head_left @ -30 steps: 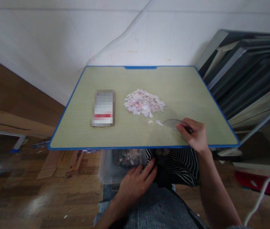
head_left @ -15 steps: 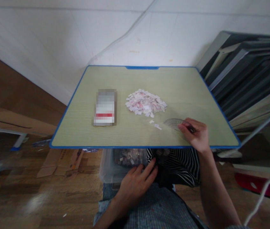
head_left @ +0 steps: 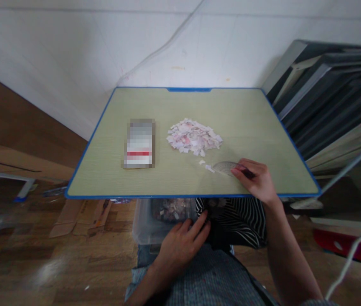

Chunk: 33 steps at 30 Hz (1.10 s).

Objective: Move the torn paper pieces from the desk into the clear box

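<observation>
In my right hand [head_left: 257,180] is a clear, half-round protractor [head_left: 226,168], pinched at its right end. Its left tip is at a few loose paper scraps [head_left: 209,168] on the table; whether it touches them I cannot tell. Beyond them lies a heap of small white and pinkish paper pieces [head_left: 194,137]. My left hand [head_left: 183,244] rests palm down below the table's front edge, fingers stretched out, by the clear plastic bin [head_left: 142,229] and a black-and-white striped cloth [head_left: 244,219]. It holds nothing that I can see.
The pale green table [head_left: 103,178] has a raised blue rim and stands against the white wall [head_left: 231,46]. A pixelated box-like object [head_left: 139,143] lies at its left. Dark boards [head_left: 333,89] lean at the right. Flattened cardboard [head_left: 81,216] is on the floor.
My right hand has moved slightly left with the protractor, bringing its tip up to the loose scraps. My left hand and the heap stay as they were.
</observation>
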Each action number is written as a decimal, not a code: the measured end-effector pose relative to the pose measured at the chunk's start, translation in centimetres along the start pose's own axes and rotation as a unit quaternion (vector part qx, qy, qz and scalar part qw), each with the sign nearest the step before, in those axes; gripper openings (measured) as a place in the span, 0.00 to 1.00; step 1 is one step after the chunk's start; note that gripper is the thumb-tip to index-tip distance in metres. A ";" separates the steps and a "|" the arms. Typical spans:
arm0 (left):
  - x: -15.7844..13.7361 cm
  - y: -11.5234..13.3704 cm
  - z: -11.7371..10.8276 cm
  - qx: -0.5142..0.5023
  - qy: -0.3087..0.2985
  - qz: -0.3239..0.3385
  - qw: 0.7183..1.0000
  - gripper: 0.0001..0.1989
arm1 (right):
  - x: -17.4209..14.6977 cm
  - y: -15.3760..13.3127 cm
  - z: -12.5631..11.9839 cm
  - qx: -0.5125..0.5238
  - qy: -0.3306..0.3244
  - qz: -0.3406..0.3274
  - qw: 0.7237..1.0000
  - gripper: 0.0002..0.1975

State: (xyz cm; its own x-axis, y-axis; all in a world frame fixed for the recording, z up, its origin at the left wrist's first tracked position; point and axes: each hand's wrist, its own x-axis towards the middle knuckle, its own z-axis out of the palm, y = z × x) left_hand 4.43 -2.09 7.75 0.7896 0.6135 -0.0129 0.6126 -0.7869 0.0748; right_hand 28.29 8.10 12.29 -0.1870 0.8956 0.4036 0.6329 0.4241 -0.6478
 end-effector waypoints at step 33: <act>-0.1 0.1 0.1 -0.010 0.003 -0.002 1.000 0.21 | -0.2 0.2 0.0 -0.034 0.050 -0.020 0.998 0.12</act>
State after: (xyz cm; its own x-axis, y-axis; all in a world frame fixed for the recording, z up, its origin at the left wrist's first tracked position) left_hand 4.39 -2.23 7.65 0.7874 0.6164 -0.0067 0.6142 -0.7836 0.0937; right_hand 28.46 8.03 12.11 -0.1396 0.8590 0.4925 0.6769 0.4458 -0.5857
